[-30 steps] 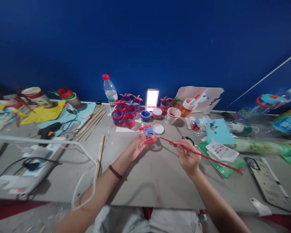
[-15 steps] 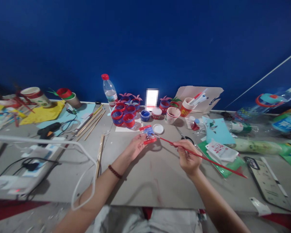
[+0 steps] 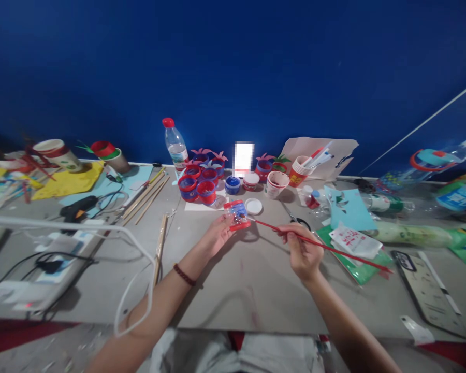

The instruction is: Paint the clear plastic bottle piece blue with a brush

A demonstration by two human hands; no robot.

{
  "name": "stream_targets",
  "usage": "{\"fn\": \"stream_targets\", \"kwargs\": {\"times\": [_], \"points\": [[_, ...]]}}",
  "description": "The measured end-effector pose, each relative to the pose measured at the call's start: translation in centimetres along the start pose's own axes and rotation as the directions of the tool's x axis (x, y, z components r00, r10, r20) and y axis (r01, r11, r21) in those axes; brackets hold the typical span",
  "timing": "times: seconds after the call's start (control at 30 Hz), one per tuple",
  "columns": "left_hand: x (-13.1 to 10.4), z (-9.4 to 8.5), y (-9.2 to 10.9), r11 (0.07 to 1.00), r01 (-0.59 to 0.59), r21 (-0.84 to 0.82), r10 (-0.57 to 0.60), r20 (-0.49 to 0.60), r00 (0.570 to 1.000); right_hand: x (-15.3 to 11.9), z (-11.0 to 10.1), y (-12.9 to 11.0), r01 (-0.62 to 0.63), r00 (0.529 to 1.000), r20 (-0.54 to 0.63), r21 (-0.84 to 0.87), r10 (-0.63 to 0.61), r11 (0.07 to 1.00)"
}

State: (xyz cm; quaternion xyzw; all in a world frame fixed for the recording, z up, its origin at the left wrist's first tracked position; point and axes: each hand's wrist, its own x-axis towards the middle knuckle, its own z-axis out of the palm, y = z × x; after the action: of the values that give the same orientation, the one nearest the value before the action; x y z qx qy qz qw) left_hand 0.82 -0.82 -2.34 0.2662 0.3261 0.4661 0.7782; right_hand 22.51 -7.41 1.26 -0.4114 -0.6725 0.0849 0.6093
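The left hand (image 3: 217, 234) is holding a small clear cup (image 3: 237, 215) with red rims and blue paint on its side, fingers wrapped around it from below, just above the grey worktop (image 3: 233, 290). The right hand (image 3: 303, 249) is pinching a long red paintbrush (image 3: 326, 248), its grip closed on the handle near the front. The brush tip is touching the cup's right side, so the cup is sitting between the two hands. A white lid (image 3: 253, 206) is lying just behind the cup, near a cluster of painted cups (image 3: 200, 181).
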Motion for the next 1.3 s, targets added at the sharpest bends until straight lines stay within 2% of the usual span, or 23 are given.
{"fn": "stream_targets", "kwargs": {"times": [0.2,0.33,0.5,0.67,0.8,0.93,1.07,1.3], "points": [[-0.3,0.2,0.3,1.0,-0.001,-0.018,0.002,0.029,1.0,0.4,0.2,-0.2,-0.233,0.972,0.044,0.153,0.229,0.96],[-0.4,0.1,0.3,1.0,-0.017,-0.021,0.018,0.048,0.999,0.6,0.4,0.3,-0.312,0.95,0.077,0.173,0.303,0.934],[-0.2,0.0,0.1,1.0,-0.007,-0.002,0.007,0.066,0.998,1.1,-0.1,1.2,-0.322,0.947,0.051,0.179,0.318,0.93],[-0.1,-0.1,0.0,0.999,-0.009,-0.054,0.012,0.049,0.999,1.2,-0.7,1.9,-0.346,0.937,0.007,0.174,0.35,0.922],[-0.2,0.0,0.0,0.998,-0.011,-0.066,0.015,0.061,0.998,0.9,-0.8,2.3,-0.361,0.924,-0.029,0.259,0.38,0.896],[-0.3,0.0,0.0,0.999,-0.01,-0.034,0.013,0.092,0.996,0.7,-0.5,1.9,-0.368,0.925,0.023,0.296,0.379,0.882],[-0.3,0.0,0.0,1.0,0.002,-0.018,0.0,0.105,0.994,0.9,-0.2,1.1,-0.327,0.945,0.069,0.229,0.32,0.917],[-0.2,-0.1,0.0,0.999,-0.008,-0.031,0.011,0.094,0.995,1.6,-0.5,0.6,-0.275,0.961,0.013,0.106,0.275,0.956]]}}
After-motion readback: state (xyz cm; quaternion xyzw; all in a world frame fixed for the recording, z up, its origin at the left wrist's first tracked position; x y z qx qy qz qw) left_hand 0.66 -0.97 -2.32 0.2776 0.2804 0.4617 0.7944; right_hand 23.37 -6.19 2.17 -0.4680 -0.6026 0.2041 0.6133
